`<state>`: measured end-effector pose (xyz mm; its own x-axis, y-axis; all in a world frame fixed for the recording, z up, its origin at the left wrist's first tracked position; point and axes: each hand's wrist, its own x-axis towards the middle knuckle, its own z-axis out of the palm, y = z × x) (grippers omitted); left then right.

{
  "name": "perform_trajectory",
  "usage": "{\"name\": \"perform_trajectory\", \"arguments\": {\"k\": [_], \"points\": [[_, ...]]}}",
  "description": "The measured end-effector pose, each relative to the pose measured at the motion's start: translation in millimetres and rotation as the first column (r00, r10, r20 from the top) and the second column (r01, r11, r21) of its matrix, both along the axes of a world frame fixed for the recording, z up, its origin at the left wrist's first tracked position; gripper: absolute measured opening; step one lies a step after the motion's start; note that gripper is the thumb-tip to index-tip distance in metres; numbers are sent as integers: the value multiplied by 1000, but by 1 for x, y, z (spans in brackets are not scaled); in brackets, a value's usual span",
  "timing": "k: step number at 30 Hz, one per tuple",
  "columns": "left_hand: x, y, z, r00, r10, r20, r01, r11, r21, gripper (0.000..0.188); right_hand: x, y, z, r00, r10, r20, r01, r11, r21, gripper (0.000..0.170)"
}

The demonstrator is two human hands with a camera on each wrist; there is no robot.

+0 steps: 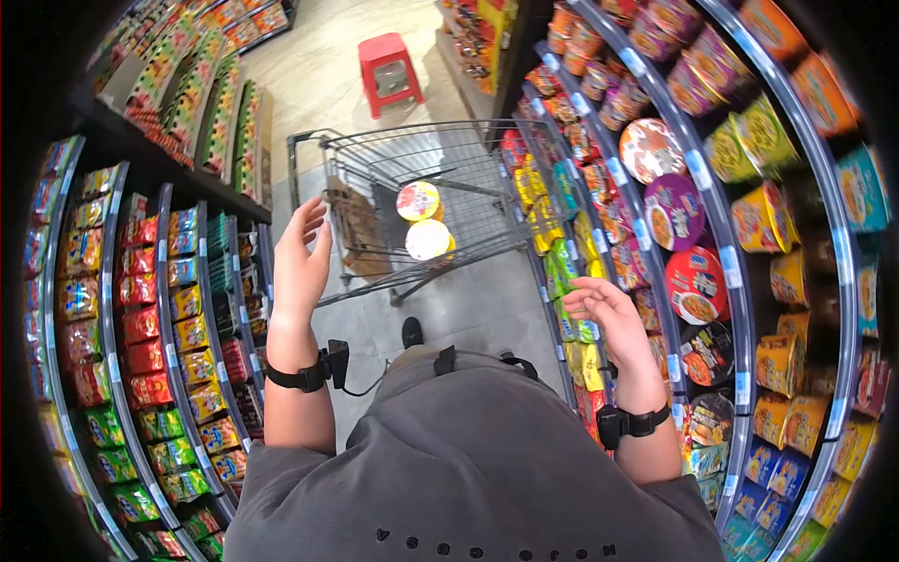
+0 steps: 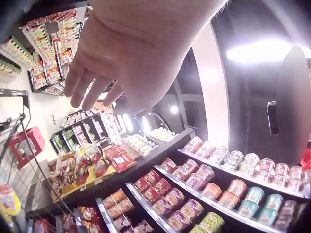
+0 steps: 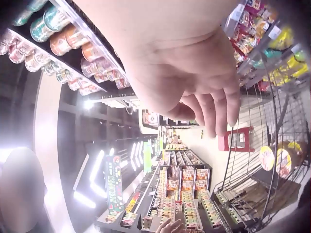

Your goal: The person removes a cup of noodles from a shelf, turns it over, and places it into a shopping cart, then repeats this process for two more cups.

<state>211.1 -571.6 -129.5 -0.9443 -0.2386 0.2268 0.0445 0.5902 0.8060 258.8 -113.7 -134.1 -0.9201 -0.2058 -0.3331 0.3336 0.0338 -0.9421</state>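
My left hand (image 1: 302, 258) is raised near the left end of a wire shopping cart (image 1: 440, 272), fingers loosely extended and holding nothing. On the other side, my right hand (image 1: 604, 314) hangs in the air beside the right-hand shelves, its fingers slightly bent around nothing. Inside the cart stand two round tubs with pale lids, one lid (image 1: 418, 200) behind the other lid (image 1: 429, 240). A brown cardboard box (image 1: 356, 220) lies at the cart's left end. In the left wrist view the left hand (image 2: 131, 63) has its fingers spread a little; in the right wrist view the right hand (image 3: 194, 82) is relaxed.
Shelves of bagged snacks (image 1: 145, 356) line the left side. The right-hand shelves carry instant noodle bowls (image 1: 695, 286) and packets (image 1: 787, 361). Beyond the cart, a red plastic stool (image 1: 389, 75) stands on the aisle floor (image 1: 323, 56).
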Motion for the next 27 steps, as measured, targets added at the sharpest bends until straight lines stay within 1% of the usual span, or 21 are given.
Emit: {"name": "perform_trajectory", "arguments": {"k": [1, 2, 4, 6, 8, 10, 12, 14, 16, 17, 18, 20, 22, 24, 25, 27], "points": [[2, -21, -4, 1000, 14, 22, -15, 999, 28, 38, -9, -21, 2, 999, 34, 1, -34, 999, 24, 36], [3, -41, -8, 999, 27, 28, -28, 999, 28, 38, -18, -39, 0, 999, 47, 7, -48, 999, 24, 36], [5, -77, -18, 998, 37, 59, -42, 996, 80, 39, -34, -74, -7, 993, 111, 33, -111, 994, 21, 36], [5, -106, -27, 995, 49, 86, -56, 996, 70, 40, -50, -105, -14, 988, 152, 39, -152, 988, 19, 35], [1, -129, -38, 991, 44, 126, -57, 993, 103, 40, -63, -132, -21, 981, 182, 71, -182, 983, -1, 36], [-4, -144, -49, 989, 33, 141, -49, 992, 115, 41, -74, -157, -24, 977, 191, 97, -194, 981, 25, 36], [-11, -154, -60, 985, -15, 170, -14, 986, 166, 42, -82, -178, -26, 973, 197, 119, -204, 978, 45, 36], [-20, -156, -69, 980, -41, 196, 8, 986, 167, 42, -90, -190, -34, 969, 205, 134, -213, 976, 43, 36], [-31, -153, -80, 962, -127, 242, 68, 969, 239, 42, -94, -201, -39, 967, 198, 161, -206, 978, 33, 37], [-36, -150, -85, 956, -150, 251, 89, 967, 239, 43, -97, -203, -41, 967, 188, 169, -198, 979, 40, 37], [-42, -147, -91, 953, -160, 256, 95, 964, 248, 43, -100, -204, -43, 965, 191, 182, -202, 979, 43, 37], [-55, -137, -103, 922, -239, 305, 149, 945, 292, 44, -106, -202, -46, 961, 185, 203, -199, 979, 51, 37], [-72, -123, -113, 914, -255, 314, 156, 939, 308, 45, -116, -199, -49, 955, 164, 249, -188, 980, 72, 36], [-88, -110, -118, 873, -323, 366, 202, 921, 332, 47, -129, -193, -58, 950, 149, 273, -172, 983, 62, 37], [-97, -106, -133, 859, -340, 382, 234, 926, 298, 48, -137, -190, -65, 947, 137, 291, -158, 986, 51, 37], [-115, -94, -146, 848, -350, 399, 242, 924, 297, 49, -158, -187, -80, 938, 141, 317, -167, 984, 55, 37]]}}
